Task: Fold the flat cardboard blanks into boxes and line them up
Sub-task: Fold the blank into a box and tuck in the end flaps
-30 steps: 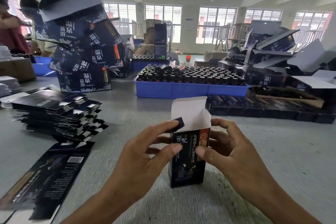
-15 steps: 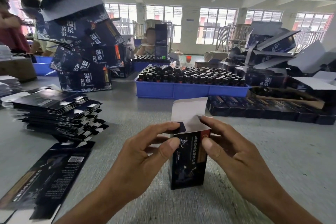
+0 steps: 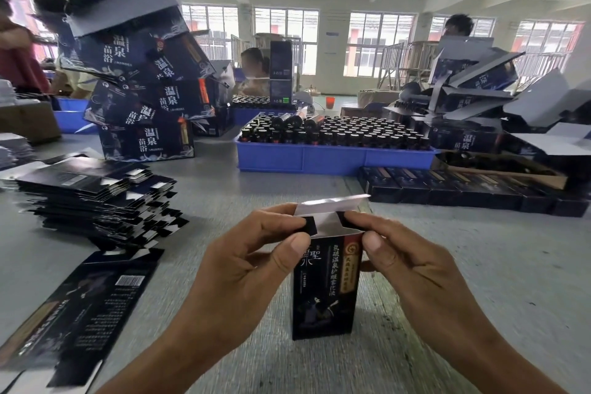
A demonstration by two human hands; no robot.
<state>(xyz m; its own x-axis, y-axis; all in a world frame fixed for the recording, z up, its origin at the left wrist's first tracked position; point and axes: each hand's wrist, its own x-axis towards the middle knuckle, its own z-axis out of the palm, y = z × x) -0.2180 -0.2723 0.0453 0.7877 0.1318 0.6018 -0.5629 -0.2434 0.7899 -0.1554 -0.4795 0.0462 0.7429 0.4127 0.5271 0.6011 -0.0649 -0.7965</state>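
Note:
A small dark box (image 3: 324, 291) with a red and gold label stands upright on the grey table in front of me. My left hand (image 3: 243, 265) grips its top left corner and my right hand (image 3: 412, 265) grips its top right corner. Both side flaps are pressed inward by my fingers. The white top flap (image 3: 332, 203) leans down toward the opening. A stack of flat dark blanks (image 3: 96, 198) lies at the left, with one more flat blank (image 3: 76, 307) nearer me. A row of folded boxes (image 3: 463, 190) lies at the right.
A blue tray (image 3: 332, 158) full of dark bottles stands behind the box. Large dark cartons (image 3: 140, 80) are piled high at the back left, and more open cartons (image 3: 479, 96) at the back right. Other people work at the far side.
The white top flap, upright a second ago, has tipped forward and down. My fingers have pushed both side flaps inward. The box has stayed in the same spot.

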